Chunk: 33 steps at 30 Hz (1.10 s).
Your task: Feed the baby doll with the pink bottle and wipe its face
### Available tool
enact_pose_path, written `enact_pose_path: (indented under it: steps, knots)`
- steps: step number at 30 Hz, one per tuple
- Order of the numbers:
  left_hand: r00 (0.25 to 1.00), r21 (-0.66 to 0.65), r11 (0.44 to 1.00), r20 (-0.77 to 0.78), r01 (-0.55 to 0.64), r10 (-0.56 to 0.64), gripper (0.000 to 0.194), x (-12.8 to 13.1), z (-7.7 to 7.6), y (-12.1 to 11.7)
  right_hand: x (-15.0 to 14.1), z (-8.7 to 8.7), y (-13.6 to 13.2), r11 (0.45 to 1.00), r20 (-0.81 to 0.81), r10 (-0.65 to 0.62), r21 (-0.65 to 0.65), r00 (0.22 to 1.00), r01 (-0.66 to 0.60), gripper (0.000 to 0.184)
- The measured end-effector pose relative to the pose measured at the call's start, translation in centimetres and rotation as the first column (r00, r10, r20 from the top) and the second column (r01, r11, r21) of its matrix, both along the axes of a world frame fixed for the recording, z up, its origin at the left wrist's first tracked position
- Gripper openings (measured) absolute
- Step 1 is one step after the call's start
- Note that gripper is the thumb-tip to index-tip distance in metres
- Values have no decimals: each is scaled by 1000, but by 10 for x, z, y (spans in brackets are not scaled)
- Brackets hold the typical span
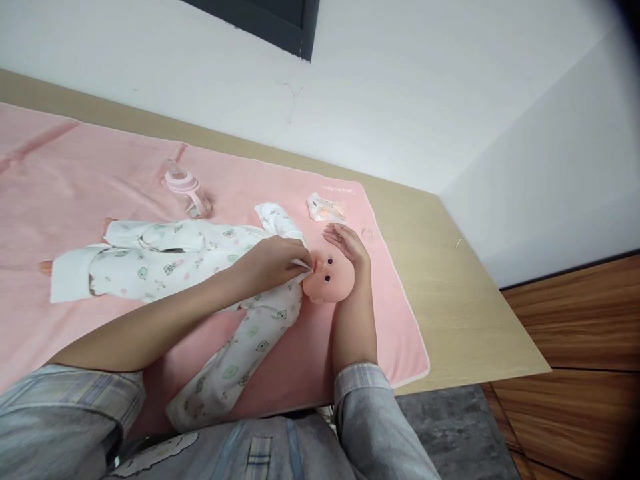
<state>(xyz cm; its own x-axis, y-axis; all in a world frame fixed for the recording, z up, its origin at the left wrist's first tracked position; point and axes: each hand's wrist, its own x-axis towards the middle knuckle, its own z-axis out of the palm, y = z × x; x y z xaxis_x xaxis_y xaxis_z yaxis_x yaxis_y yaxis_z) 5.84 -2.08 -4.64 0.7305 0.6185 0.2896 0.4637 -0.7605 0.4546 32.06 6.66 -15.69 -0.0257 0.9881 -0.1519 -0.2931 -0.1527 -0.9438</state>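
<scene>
Pink doll head lies between left hand and right hand.

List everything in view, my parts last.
Walls: 2, white, background
Frame: 1, black, wall
Wood-grain panels: several, brown, right
Floor: 1, grey, lower right
Table: 1, tan, centre
Thin strand: 1, white, table edge
Blanket: 1, pink, on table
Baby bottle: 1, pink, on blanket
Packet: 1, clear, on blanket
Small disc: 1, clear, near packet
Baby doll: 1, pink, on blanket
Outfit: 1, white, on doll
Tissue or cloth: 1, white, in left hand
Denim top: 1, grey, bottom
Left hand: 1, bare, at doll's mouth
Right hand: 1, bare, beside head
</scene>
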Motion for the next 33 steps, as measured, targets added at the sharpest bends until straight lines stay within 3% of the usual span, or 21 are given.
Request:
enact_pose_path:
  steps: [18,24,33]
  knots:
    - [999,116,993,-37,-19,23,16,-1,-8,7,-4,5,-5,999,54,-36,-15,998,37,18]
    - [997,167,984,-49,-58,67,16,1,-11,11,-6,9,-13,999,83,-31,-21,996,33,37]
    - [997,205,976,-10,-75,79,15,5,-13,12,-8,11,-13,999,90,-31,-17,995,32,35]
